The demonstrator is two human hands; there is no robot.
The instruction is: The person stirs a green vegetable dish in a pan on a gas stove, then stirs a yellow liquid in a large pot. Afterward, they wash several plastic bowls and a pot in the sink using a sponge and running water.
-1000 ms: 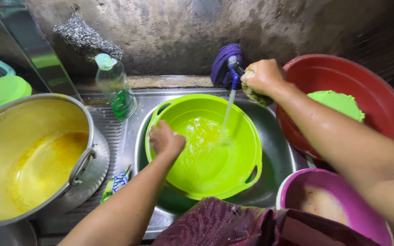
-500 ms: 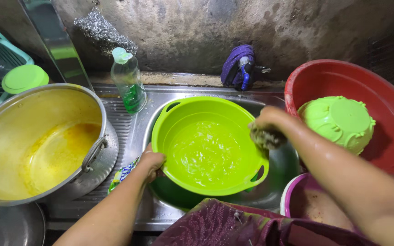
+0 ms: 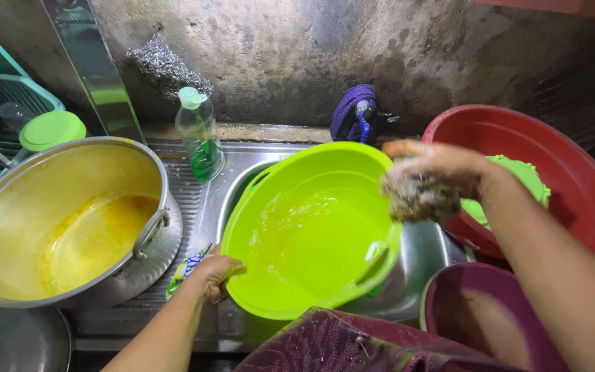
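Note:
A lime green plastic basin [image 3: 311,234] with a little water in it sits tilted over the steel sink [image 3: 421,262]. My left hand [image 3: 213,274] grips its near-left rim. Over the basin's right rim hovers my right hand [image 3: 430,172], shut on a wet, dark scrubbing sponge [image 3: 418,198]. The tap [image 3: 361,114], wrapped in purple hose, sticks out of the wall behind the basin, and no water runs from it.
A big steel pot [image 3: 63,220] with yellow greasy residue stands at left. A bottle of green dish soap [image 3: 200,138] and a steel scourer [image 3: 166,65] are behind. At right, a red tub [image 3: 573,179] holds a green colander [image 3: 525,179]; a purple basin [image 3: 476,317] sits nearer.
My right hand left the tap and came down with the sponge over the basin's right rim. The water stopped running. My left hand shifted from inside the basin to its near-left rim, tilting it.

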